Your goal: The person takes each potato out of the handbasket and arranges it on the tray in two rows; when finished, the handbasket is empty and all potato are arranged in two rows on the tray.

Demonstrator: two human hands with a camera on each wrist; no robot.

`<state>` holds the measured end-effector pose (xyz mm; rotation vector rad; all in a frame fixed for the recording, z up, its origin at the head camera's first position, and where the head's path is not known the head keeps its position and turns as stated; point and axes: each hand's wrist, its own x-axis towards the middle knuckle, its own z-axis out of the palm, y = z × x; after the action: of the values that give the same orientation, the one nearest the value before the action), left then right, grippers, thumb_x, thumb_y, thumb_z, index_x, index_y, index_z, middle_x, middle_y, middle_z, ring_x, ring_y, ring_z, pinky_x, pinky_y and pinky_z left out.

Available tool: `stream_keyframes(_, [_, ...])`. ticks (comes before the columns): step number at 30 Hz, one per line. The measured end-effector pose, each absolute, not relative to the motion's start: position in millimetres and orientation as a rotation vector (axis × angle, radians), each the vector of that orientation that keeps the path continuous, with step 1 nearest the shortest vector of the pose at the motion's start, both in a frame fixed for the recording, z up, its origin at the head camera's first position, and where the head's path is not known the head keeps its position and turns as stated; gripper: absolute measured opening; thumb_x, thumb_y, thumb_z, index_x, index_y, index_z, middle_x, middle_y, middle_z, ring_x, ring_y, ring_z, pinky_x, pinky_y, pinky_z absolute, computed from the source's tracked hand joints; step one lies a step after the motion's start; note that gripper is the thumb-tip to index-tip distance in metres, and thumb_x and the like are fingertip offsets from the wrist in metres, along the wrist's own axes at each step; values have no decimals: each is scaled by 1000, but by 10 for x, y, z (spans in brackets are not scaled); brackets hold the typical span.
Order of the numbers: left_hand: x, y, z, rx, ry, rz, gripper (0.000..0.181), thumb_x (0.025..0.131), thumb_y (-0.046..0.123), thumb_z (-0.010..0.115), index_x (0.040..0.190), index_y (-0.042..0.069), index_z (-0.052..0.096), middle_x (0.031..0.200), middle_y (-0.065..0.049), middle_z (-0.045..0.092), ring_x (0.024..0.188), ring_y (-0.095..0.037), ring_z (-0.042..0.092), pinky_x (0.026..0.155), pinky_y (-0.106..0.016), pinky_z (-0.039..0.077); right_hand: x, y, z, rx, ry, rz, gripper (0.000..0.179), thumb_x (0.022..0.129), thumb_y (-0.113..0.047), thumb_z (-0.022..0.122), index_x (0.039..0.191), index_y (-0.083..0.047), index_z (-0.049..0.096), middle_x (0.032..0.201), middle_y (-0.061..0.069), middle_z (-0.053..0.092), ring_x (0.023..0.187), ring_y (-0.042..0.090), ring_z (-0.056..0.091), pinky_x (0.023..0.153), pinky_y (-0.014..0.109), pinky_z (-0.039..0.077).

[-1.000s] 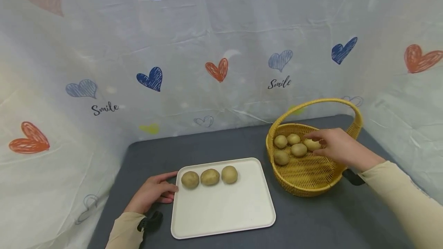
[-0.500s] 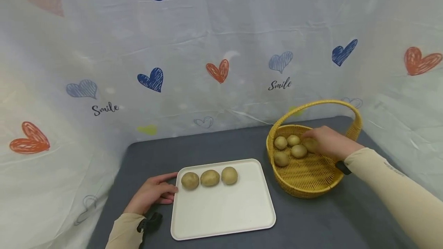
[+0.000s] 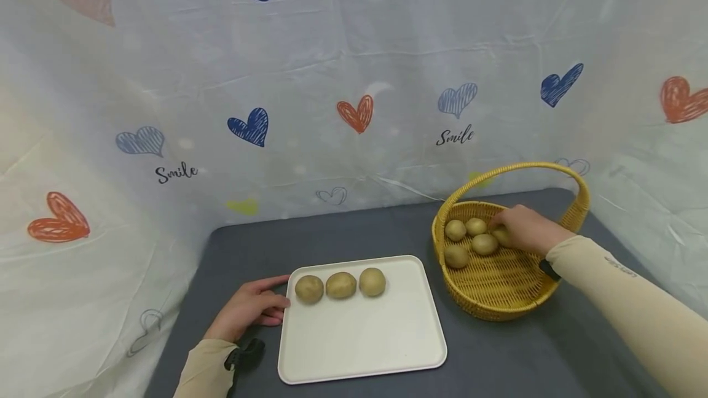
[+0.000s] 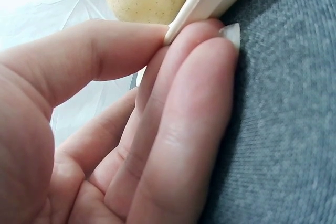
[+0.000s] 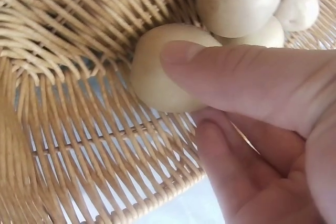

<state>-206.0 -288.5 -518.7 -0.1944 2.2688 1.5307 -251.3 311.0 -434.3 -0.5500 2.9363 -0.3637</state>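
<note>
In the head view my right hand [image 3: 528,230] reaches into a yellow wicker basket [image 3: 492,290] at the right. It grips a potato [image 5: 155,74], with the thumb lying over it in the right wrist view; part of that potato is hidden by the hand. Several other potatoes [image 3: 485,244] lie in the basket's left and back part. My left hand [image 3: 243,309] pinches the left rim of a white rectangular tray [image 3: 362,343], thumb above and fingertips below in the left wrist view. Along the tray's far edge, 3 potatoes [image 3: 340,285] sit in a row.
A dark grey cloth [image 3: 265,244] covers the table. The basket's tall arched handle [image 3: 520,166] rises over its opening, close to the right forearm. Behind the table hangs a white curtain [image 3: 304,66] printed with hearts.
My right hand has come down onto the potato at the basket's back right and closed its fingers on it. The left hand stays at the tray; the whole view has shifted slightly.
</note>
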Motion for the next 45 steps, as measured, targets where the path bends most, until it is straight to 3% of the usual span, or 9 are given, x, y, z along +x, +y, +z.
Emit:
stream_keyframes(4, [-2071, -2884, -5191, -192, 2258, 1540, 76, 89, 24, 88, 158, 17, 58, 85, -10, 78, 76, -19, 77, 72, -37, 69, -2540, 3108, -4378, -588, 2918, -348, 19, 97, 3, 71, 89, -12, 79, 81, 1, 71, 69, 14, 59, 62, 32, 47])
stream_keyframes(7, [-2071, -2883, -5192, -190, 2249, 1543, 76, 89, 23, 88, 158, 17, 58, 85, -10, 78, 76, -19, 77, 72, -37, 69, -2551, 3106, -4406, -601, 2909, -338, 25, 95, 4, 67, 78, -14, 72, 69, -3, 57, 62, 12, 45, 59, 29, 39])
stream_keyframes(18, [-2065, -2882, -5194, -171, 2247, 1543, 76, 91, 23, 87, 159, 16, 56, 85, -9, 78, 75, -19, 77, 72, -36, 68, -2540, 3128, -4375, -572, 2895, -363, 30, 84, 15, 67, 71, -12, 64, 65, -5, 41, 61, 12, 38, 57, 28, 34])
stream_keyframes(23, [-2064, -2869, -5198, -167, 2251, 1535, 76, 91, 23, 86, 160, 15, 55, 84, -8, 77, 75, -18, 76, 71, -36, 68, -2500, 3199, -4314, -515, 2879, -441, 24, 83, 9, 72, 83, -14, 76, 72, -4, 53, 67, 15, 44, 61, 31, 37])
stream_keyframes(27, [-2070, -2869, -5204, -180, 2266, 1524, 76, 91, 23, 86, 160, 15, 55, 84, -9, 77, 75, -19, 76, 71, -37, 68, -2381, 3220, -4205, -502, 2931, -522, 24, 87, -3, 81, 108, -13, 85, 93, -2, 76, 82, 18, 63, 70, 36, 50])
stream_keyframes(31, [-2071, -2876, -5211, -203, 2281, 1517, 76, 91, 22, 86, 159, 15, 56, 85, -9, 77, 74, -19, 76, 70, -37, 68, -2189, 3126, -4106, -524, 3006, -585, 36, 90, -18, 87, 124, -6, 82, 114, 9, 82, 104, 32, 76, 87, 51, 62])
stream_keyframes(35, [-2058, -2879, -5209, -217, 2286, 1522, 75, 89, 22, 88, 158, 16, 58, 85, -10, 77, 74, -20, 76, 70, -37, 68, -1949, 2943, -4064, -505, 3076, -654, 44, 87, -26, 92, 126, -8, 81, 117, 10, 82, 109, 35, 76, 91, 55, 62])
stream_keyframes(41, [-2046, -2870, -5189, -221, 2284, 1526, 75, 89, 23, 88, 158, 16, 59, 85, -10, 77, 75, -19, 76, 71, -37, 68, -1589, 2641, -4072, -535, 3165, -817, 48, 83, -28, 95, 125, -8, 81, 115, 9, 83, 104, 30, 79, 87, 50, 65])
stream_keyframes(45, [-2055, -2851, -5171, -208, 2279, 1521, 75, 89, 24, 88, 158, 17, 58, 86, -10, 78, 77, -19, 77, 72, -37, 69, -1390, 2484, -4122, -529, 3196, -948, 46, 82, -28, 97, 124, -17, 82, 117, 3, 82, 102, 24, 81, 86, 45, 67])
